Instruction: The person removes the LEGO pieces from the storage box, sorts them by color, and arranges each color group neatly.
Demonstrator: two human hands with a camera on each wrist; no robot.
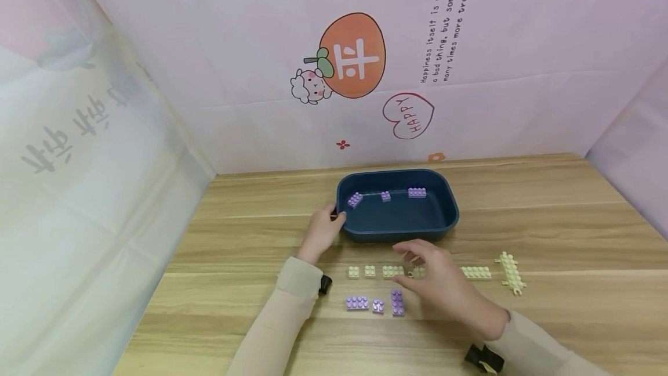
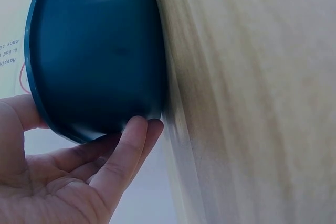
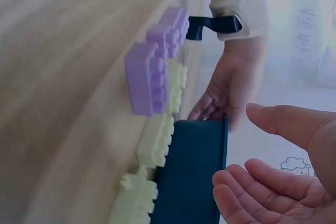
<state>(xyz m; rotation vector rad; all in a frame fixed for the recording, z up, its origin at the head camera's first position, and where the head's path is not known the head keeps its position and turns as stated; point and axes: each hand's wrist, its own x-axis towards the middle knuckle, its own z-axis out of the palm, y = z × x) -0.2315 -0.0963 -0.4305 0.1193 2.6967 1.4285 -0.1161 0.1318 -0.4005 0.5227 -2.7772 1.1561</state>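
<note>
My left hand (image 1: 320, 232) holds the left end of a dark blue plastic bin (image 1: 396, 235). In the left wrist view, the thumb is at the rim and the fingers (image 2: 126, 150) lie against the outer wall. Over the row of pale yellow toy building bricks (image 1: 393, 272), my right hand (image 1: 437, 274) hovers with thumb and fingers apart. Nothing is between them in the right wrist view; the fingers (image 3: 262, 192) are gently bent. Three purple bricks lie inside the bin, one at its right (image 1: 417, 192). The right hand partly hides one yellow piece.
Nearer the person, three purple bricks (image 1: 357, 303) lie on the wooden table (image 1: 235, 231). To the right are a longer yellow brick (image 1: 475, 273) and a yellow piece with side clips (image 1: 510, 273). A printed cloth (image 1: 261, 120) hangs behind the table.
</note>
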